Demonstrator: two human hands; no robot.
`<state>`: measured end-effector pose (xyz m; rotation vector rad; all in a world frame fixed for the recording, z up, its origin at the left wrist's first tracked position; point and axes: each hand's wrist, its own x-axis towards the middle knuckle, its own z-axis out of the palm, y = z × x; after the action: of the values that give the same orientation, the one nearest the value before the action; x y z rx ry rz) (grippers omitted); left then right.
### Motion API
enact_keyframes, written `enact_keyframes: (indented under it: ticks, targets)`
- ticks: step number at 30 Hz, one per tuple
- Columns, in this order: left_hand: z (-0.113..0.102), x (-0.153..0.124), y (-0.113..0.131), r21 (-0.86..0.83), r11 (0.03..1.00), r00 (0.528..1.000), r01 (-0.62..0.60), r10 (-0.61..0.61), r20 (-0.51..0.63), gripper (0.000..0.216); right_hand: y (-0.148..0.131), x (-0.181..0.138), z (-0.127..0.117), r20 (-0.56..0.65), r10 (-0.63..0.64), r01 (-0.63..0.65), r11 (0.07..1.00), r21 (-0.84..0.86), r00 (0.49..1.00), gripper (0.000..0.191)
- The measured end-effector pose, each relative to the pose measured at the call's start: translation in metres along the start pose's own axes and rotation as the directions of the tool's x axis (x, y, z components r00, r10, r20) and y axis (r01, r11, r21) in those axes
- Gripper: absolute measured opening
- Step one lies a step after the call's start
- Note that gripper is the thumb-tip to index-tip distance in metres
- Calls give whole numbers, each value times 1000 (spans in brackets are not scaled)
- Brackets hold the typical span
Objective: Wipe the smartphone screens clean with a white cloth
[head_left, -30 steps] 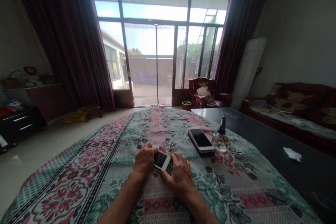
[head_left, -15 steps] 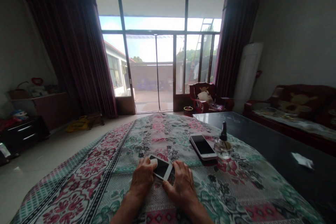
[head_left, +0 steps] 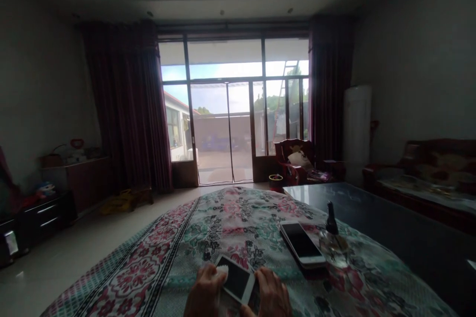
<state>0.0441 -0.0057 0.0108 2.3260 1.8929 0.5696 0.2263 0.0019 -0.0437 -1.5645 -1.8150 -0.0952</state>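
A small white phone (head_left: 237, 280) with a dark screen lies tilted just above or on the patterned cloth, between my two hands. My left hand (head_left: 204, 291) is closed on a white tissue (head_left: 222, 271), pressing it against the phone's left end. On the other side, my right hand (head_left: 271, 291) grips the phone's right end, with fingers at the far edge and thumb at the near one. Farther right rests a larger white phone (head_left: 303, 243), screen up and dark. Beside it stands a clear glass bottle (head_left: 336, 250) with a black dropper-like top.
The flowered tablecloth (head_left: 148, 262) covers the surface before me. To the right is a shiny black table (head_left: 372, 218). Beyond stand a red wooden armchair (head_left: 288, 163), a sofa (head_left: 439, 168) and glass doors. A dark low cabinet (head_left: 40, 213) sits at left.
My view has tilted up, so the hands and phones appear lower. Both hands keep their hold on the small phone and tissue.
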Motion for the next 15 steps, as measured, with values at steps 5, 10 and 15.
enact_keyframes:
  ticks: [5, 10, 15]
  targets:
    - [-4, 2, 5, 7, 998, 996, 67, -66, -58, 34, -1, -6, 3, -83, -26, 26, 1000, -4, 996, 58]
    - [-3, 11, 25, 25, 1000, 1000, -9, 8, 29, 26, 1, -8, 7, -135, -56, 55, 998, -7, 989, 59]
    - [1, 29, 29, -45, 997, 998, -58, 59, 18, 25, 0, -9, 4, -141, -69, 65, 997, -32, 988, 59]
